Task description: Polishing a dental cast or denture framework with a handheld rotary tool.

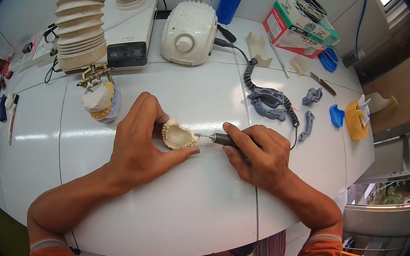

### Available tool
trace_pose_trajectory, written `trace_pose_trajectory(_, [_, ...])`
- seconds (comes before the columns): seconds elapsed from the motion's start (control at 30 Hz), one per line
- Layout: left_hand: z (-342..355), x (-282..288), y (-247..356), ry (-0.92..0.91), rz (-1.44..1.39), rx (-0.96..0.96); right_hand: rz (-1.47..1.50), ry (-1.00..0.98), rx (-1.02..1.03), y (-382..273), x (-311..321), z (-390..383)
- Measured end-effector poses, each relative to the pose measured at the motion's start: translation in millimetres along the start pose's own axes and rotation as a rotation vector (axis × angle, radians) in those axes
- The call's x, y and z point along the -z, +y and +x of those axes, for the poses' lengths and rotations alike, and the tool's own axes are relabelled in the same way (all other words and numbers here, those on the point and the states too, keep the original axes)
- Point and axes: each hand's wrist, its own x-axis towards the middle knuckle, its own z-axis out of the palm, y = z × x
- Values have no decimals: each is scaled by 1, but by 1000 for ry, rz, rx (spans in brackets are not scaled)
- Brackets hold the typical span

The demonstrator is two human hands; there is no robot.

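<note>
A cream-coloured dental cast with a row of teeth is held between the thumb and fingers of my left hand, above the white table. My right hand grips a dark rotary handpiece like a pen. Its thin metal bur points left and meets the right edge of the cast, by my left thumb tip. A coiled black cord runs from behind the right hand up to the white control unit, which has a round knob. Some left-hand fingers are hidden behind the cast.
A plaster cast on a brass articulator stands left of my left hand. A ribbed suction hose arches over it. Grey dental pieces, a knife and a yellow basket lie to the right. Boxes are stacked behind.
</note>
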Motion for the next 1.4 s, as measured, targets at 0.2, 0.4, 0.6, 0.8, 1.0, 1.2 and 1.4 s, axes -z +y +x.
trace_pose_trajectory(0.2, [1,0,0,-4,8,-2,-15,-2,-4,0,-1,0])
trace_pose_trajectory(0.4, [1,0,1,-4,6,-9,-10,-14,10,-1,1,2])
trace_pose_trajectory(0.6, [0,0,0,-2,11,-22,1,-14,10,-1,1,1])
trace_pose_trajectory(0.8, [0,0,0,-3,6,-27,12,-12,13,0,0,1])
trace_pose_trajectory(1.0, [0,-1,-1,3,-4,-24,15,-11,6,0,-1,1])
trace_pose_trajectory(1.2, [0,1,1,-12,7,-19,24,-7,25,0,-1,1])
trace_pose_trajectory(1.4, [2,6,1,-120,-80,-63,45,15,-20,4,1,0])
